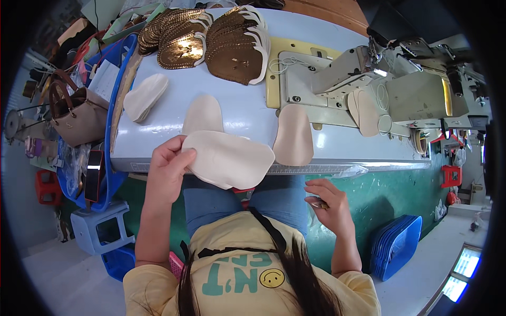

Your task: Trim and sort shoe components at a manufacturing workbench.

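The cream insole piece (232,156) is in the left hand (169,166), pinched at one end; its long axis goes sideways, free end pointing rightward. The right hand (333,206) is half-curled around a small object (318,203), unclear.

Left hand (167,171) is up left of centre, thumb (184,158) pinched against the fingers (169,146), forearm (154,231) pretty much vertical, while the right hand (332,206) sits a bit lower, right of centre, kinda loosely curled.
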